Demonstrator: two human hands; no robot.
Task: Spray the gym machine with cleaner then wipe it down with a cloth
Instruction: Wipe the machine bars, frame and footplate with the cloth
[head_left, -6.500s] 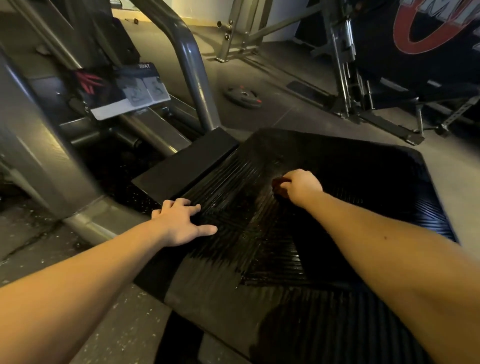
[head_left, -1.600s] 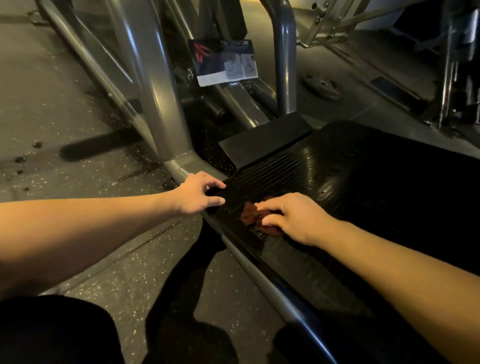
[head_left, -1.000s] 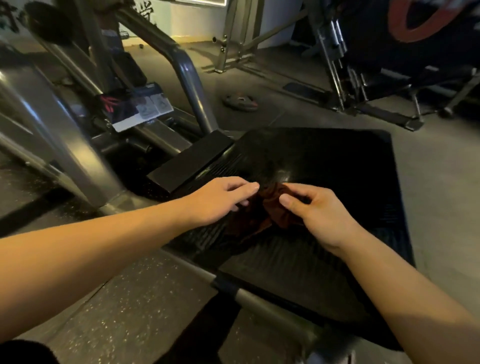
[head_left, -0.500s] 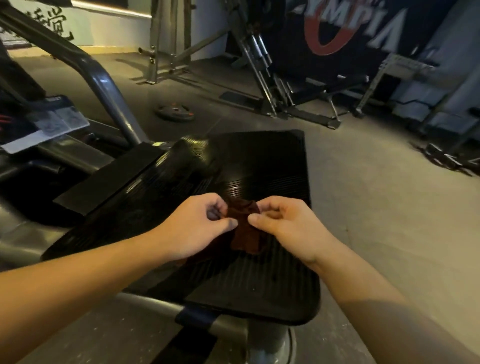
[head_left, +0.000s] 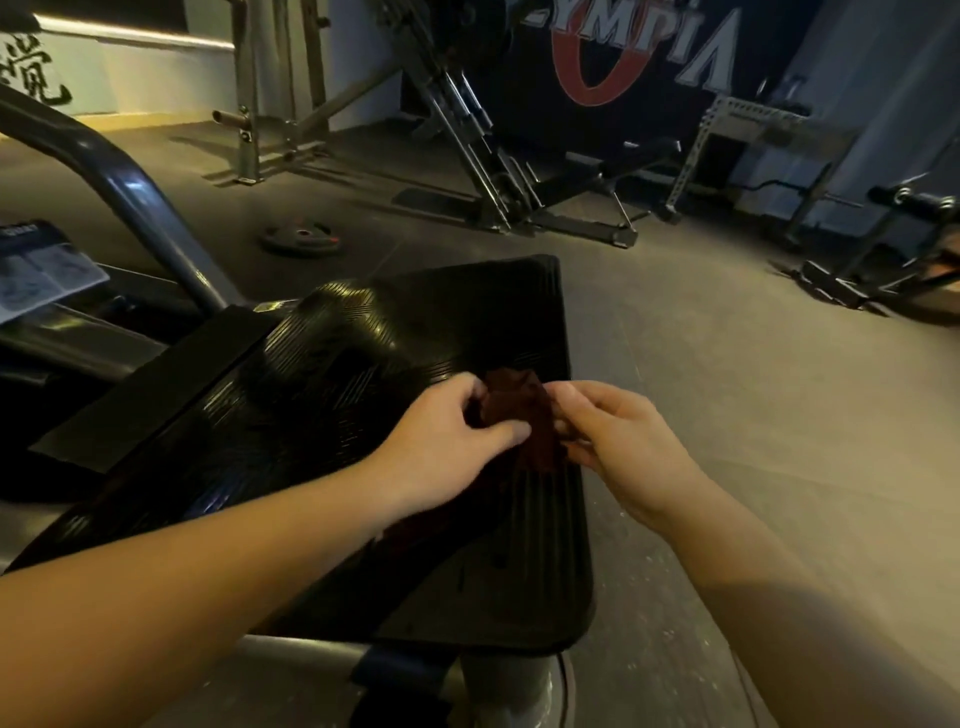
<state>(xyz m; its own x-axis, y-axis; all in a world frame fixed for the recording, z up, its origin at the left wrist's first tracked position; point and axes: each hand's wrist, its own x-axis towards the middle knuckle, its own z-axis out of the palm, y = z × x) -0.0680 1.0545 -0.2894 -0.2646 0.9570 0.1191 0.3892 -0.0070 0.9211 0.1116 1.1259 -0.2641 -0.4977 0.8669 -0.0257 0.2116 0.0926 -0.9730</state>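
Observation:
A dark red cloth (head_left: 524, 415) is bunched up just above the black ribbed footplate (head_left: 467, 322) of the gym machine. My left hand (head_left: 452, 436) pinches its left side between thumb and fingers. My right hand (head_left: 613, 441) pinches the right side, with fingers curled into the fabric. The lower part of the cloth hangs between my hands against the plate. The plate's surface shines as if wet. No spray bottle shows in the view.
A grey steel tube (head_left: 135, 208) and an instruction placard (head_left: 41, 270) stand left of the plate. A weight disc (head_left: 301, 236) lies on the floor behind. Another machine (head_left: 493, 182) and a bench frame (head_left: 872, 249) stand at the back and right.
My right hand stopped wiping the plate with the cloth; both hands now hold the cloth up between them. The view has swung right and my hands moved toward the plate's right edge.

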